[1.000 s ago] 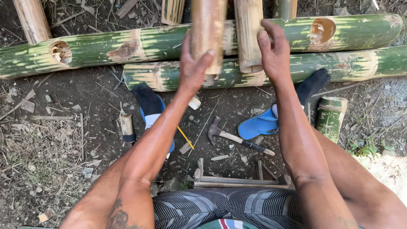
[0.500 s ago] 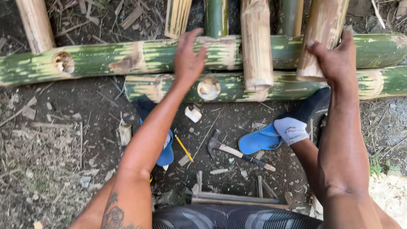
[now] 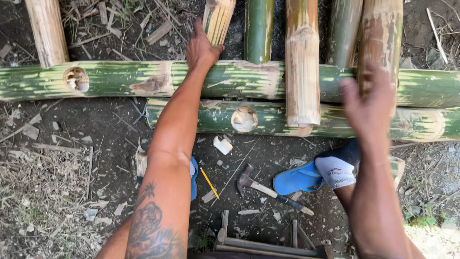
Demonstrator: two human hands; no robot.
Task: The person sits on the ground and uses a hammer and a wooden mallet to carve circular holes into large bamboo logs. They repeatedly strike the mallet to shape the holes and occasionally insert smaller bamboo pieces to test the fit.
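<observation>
Bamboo frame on bare ground: two long green poles lie crosswise, the far pole and the near pole just beside it, both with round holes cut in them. Upright culms stand out of them in a row, so the holes look to serve as sockets that hold the uprights in line.

Left hand rests flat on the far pole, at the foot of a split yellow culm. Its grip is open and holds nothing. Judged as a brace to keep the pole from rolling.

Right hand is blurred, in front of the brown culm where that meets the far pole. Cannot tell whether that grip is closed or what it holds.

One tan culm ends at the near pole. Beside it an open hole has no upright.

A hammer, a yellow pencil and a blue sandal lie near the feet, within reach.

Against half a second ago: left hand sits further up and across the far pole, no longer lifted with spread fingers. Right hand is lower, off the top of the brown culm. Hammer and pencil lie unmoved.
</observation>
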